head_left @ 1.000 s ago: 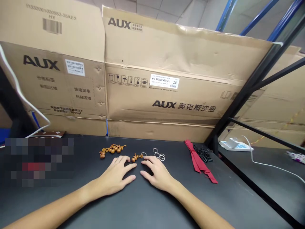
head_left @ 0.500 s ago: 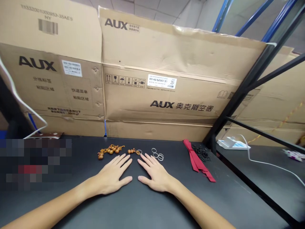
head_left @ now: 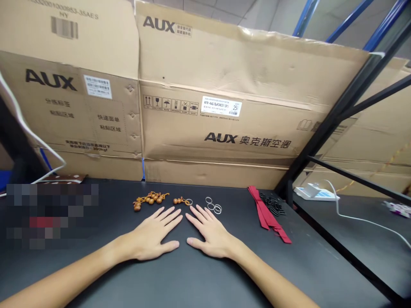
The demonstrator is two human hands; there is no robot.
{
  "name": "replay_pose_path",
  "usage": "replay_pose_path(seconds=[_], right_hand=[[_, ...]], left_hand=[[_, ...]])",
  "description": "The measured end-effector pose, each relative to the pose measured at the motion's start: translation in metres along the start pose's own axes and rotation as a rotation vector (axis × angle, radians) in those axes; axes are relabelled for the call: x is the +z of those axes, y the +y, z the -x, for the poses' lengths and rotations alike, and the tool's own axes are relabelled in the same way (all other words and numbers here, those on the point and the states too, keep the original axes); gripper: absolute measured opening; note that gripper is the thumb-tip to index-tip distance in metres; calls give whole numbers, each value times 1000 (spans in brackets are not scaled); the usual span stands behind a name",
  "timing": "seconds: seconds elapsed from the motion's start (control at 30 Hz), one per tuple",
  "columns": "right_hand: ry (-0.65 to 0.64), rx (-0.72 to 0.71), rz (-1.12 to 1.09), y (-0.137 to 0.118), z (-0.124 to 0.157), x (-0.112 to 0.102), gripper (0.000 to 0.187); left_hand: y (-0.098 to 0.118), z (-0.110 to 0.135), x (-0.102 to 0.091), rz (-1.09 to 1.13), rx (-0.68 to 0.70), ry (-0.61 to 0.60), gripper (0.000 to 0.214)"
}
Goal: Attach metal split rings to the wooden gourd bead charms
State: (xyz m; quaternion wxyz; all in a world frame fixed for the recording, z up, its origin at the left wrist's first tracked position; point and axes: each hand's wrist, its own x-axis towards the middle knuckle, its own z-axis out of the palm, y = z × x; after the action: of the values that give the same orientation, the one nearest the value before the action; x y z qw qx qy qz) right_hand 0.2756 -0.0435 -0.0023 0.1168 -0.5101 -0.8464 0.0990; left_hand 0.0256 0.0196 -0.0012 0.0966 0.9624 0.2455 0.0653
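My left hand [head_left: 154, 235] and my right hand [head_left: 210, 233] lie flat, palms down, fingers stretched out, on the black table [head_left: 192, 278]. Neither holds anything. Just beyond the fingertips lies a single small wooden gourd charm with a metal ring on it [head_left: 181, 200]. A cluster of several wooden gourd charms [head_left: 149, 199] lies to its left, beyond my left hand. Several loose metal rings [head_left: 214, 205] lie just past my right hand's fingertips.
Red ribbons [head_left: 268, 216] and a heap of black cords [head_left: 273, 202] lie at the right of the table. Large AUX cardboard boxes [head_left: 218, 107] wall off the back. A black shelf post [head_left: 337, 115] rises at right; a white power strip [head_left: 316, 192] sits beyond.
One second ago my fingers curled around the ringed gourd charm; now both hands have drawn back and lie flat, and the charm rests on the table beyond them.
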Motion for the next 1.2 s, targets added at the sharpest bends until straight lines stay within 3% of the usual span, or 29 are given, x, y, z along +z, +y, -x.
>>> replay_pose_path(seconds=[0.2,0.9,1.2], right_hand=[[-69,25,22,-1,-1,-2,74],[-53,20,-15,-7,2,-2,71],[-76,25,-29,-8,2,-5,69]], left_hand=[[-4,0,4,-55,2,-11,70],[-2,1,2,-39,16,18,69],[-2,1,9,-68,-73,104,65]])
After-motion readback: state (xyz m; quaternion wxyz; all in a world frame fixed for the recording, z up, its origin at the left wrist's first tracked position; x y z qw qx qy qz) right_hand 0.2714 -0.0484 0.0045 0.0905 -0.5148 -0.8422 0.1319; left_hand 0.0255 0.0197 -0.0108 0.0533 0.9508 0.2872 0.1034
